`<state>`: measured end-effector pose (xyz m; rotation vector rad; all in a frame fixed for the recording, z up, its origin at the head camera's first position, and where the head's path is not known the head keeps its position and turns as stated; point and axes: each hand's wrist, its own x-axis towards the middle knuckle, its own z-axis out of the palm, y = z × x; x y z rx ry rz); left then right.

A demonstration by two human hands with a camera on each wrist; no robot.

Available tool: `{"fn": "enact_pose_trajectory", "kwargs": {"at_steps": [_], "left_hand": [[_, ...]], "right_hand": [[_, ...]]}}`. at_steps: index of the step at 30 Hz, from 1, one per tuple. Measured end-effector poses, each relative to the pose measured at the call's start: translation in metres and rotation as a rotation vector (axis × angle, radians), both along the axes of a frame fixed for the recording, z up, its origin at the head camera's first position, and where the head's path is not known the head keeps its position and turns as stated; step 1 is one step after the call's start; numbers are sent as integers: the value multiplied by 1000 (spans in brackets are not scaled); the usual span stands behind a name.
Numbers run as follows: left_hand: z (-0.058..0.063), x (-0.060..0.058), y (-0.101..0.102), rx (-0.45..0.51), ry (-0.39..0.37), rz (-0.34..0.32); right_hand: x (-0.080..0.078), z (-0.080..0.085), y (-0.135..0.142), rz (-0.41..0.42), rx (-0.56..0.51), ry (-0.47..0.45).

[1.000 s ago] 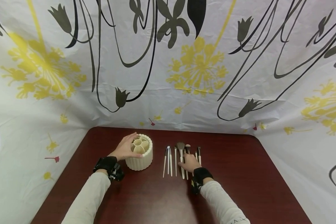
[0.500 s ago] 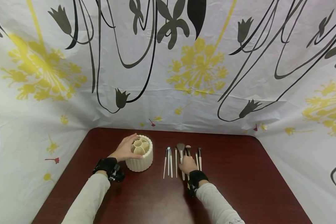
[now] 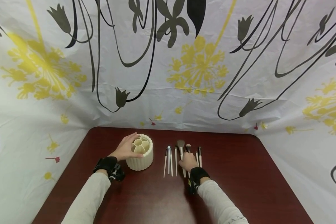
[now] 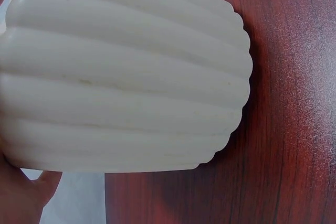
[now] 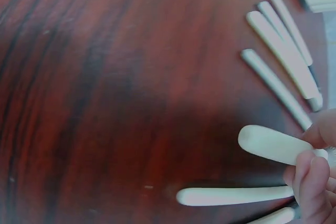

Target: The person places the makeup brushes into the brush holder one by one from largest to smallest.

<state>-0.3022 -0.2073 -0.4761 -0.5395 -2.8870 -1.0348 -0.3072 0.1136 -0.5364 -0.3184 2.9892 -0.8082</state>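
Note:
A cream ribbed round holder with a divided inside stands upright at the table's left. My left hand grips its rim, thumb at the near side and fingers at the far side. The holder's ribbed wall fills most of the left wrist view. To the right, makeup brushes lie in a row, bristles pointing away from me. My right hand is over the large fluffy brush. In the right wrist view, its thumb and fingers pinch a thick pale brush handle. My hand hides part of that brush.
Thin brushes lie left of my right hand, and shorter-looking ones lie right of it. A brush with a rounded head is just beyond the hand. The dark red table meets a patterned cloth at the back.
My right hand has shifted slightly left, and its spread fingers have drawn together around a brush handle. The left hand and holder stay in place.

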Motion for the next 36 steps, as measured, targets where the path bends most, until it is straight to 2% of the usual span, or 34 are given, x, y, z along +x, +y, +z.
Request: {"fn": "enact_pose_trajectory", "kwargs": {"at_steps": [4,10,24,29,36], "left_hand": [[1,1,0,12,-13,0],[-1,-3,-2,-1,-7,-2],[-3,-3,-2,-1,-2,-7],[-2,-3,0,8,2,1],[-2,-2,0,8,-3,17]], "right_hand": [[-4,12,-2,5,-40,24],[-6,39,-12,34,-83,88],[0,93,-57,239,-273,149],[0,106,-71,301,-315,210],[-2,121,-89,330,-340,279]]}}
